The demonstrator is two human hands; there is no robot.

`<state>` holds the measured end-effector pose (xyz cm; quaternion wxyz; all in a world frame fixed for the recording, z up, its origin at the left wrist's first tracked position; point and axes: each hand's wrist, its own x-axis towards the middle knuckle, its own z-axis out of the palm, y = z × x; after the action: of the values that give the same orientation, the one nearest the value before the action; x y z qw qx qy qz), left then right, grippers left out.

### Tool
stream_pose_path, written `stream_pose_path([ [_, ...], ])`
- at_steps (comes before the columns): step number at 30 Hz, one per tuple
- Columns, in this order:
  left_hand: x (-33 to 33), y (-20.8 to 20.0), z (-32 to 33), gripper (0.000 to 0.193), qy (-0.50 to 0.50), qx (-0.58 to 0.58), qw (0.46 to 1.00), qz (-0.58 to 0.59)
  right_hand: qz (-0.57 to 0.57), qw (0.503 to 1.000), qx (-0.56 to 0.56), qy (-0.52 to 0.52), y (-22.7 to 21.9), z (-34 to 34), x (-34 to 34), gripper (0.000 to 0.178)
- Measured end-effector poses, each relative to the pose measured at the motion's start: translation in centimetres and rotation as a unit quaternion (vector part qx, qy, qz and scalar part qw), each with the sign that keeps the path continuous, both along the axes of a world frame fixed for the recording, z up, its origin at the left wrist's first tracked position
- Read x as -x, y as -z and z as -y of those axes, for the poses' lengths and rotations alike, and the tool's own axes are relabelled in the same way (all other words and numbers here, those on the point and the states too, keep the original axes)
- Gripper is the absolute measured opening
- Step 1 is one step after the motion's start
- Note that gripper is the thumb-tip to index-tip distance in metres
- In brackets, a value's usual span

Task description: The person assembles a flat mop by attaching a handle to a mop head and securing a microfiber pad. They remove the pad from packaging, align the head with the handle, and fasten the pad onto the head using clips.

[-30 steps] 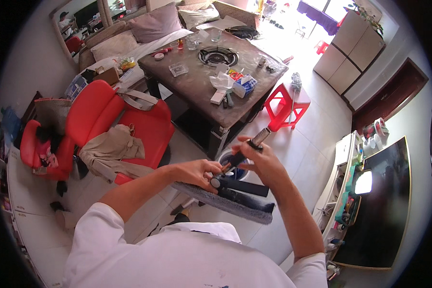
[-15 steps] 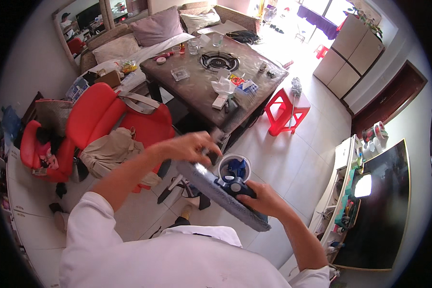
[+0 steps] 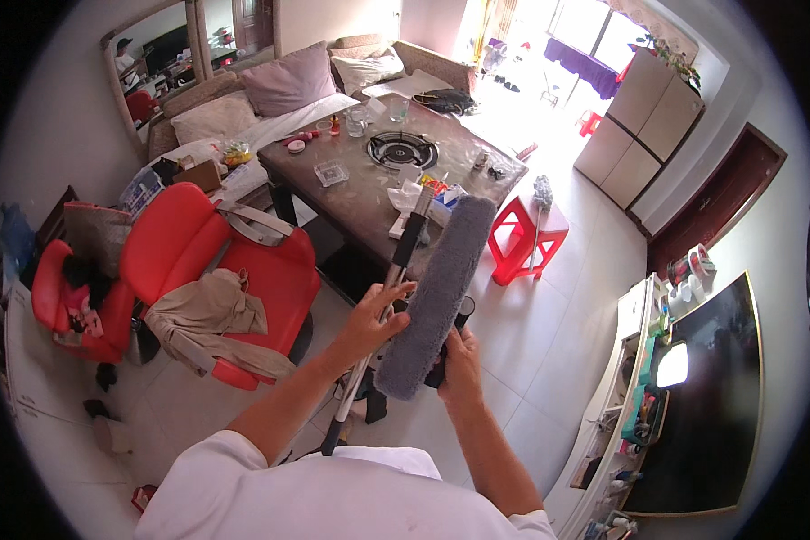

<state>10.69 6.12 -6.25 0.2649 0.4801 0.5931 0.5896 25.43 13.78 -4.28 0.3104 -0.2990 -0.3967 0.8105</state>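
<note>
In front of me, a flat mop head (image 3: 437,297) with a fluffy grey pad is tilted nearly upright, its pad side facing me. My right hand (image 3: 462,364) grips it from behind at its right side. A short dark socket (image 3: 465,310) sticks out there; the rest of the joint is hidden by the pad. My left hand (image 3: 369,322) is closed round a silver mop pole (image 3: 362,364) with a black grip near the top. The pole stands slanted beside the pad, its lower end close to my body. The left fingertips are at the pad's left edge.
A dark table (image 3: 333,202) with a gas burner (image 3: 402,151) and glasses stands ahead. To the left is a red chair (image 3: 274,279) with beige clothing. A red stool (image 3: 529,238) carrying a duster stands right of the table. A television (image 3: 702,405) is at the right.
The mop head has been turned upright, its pad now towards me. My left hand, blurred above it before, now holds the pole upright. The white bucket behind is now hidden.
</note>
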Motion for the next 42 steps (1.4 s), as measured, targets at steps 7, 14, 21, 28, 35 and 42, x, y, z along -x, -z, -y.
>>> stream_pose_path([
  [7,-0.1,4.4,2.2,0.090,0.012,-0.081,0.989,-0.120,-0.108,0.979,0.167,0.052,-0.8,-0.5,2.5,0.022],
  [14,-1.4,3.0,-0.3,0.092,-0.019,-0.120,0.970,0.209,-0.114,0.981,0.157,-0.003,-0.7,0.5,3.2,0.026],
  [21,-1.8,-1.3,0.4,0.050,0.186,-0.212,0.767,0.576,-0.074,0.976,0.204,0.021,-3.0,1.5,3.7,0.022],
  [28,-3.9,-2.6,-0.1,0.047,-0.053,-0.198,0.918,0.339,-0.085,0.988,0.123,0.034,-3.6,2.1,3.8,0.014],
  [35,-3.4,-0.8,0.4,0.046,-0.130,-0.211,0.941,0.229,-0.043,0.998,0.051,0.010,-3.2,2.5,5.1,0.016],
  [42,-3.5,-1.4,0.5,0.050,-0.170,-0.200,0.936,0.236,-0.016,0.999,0.041,0.026,-1.8,2.1,6.3,0.015],
])
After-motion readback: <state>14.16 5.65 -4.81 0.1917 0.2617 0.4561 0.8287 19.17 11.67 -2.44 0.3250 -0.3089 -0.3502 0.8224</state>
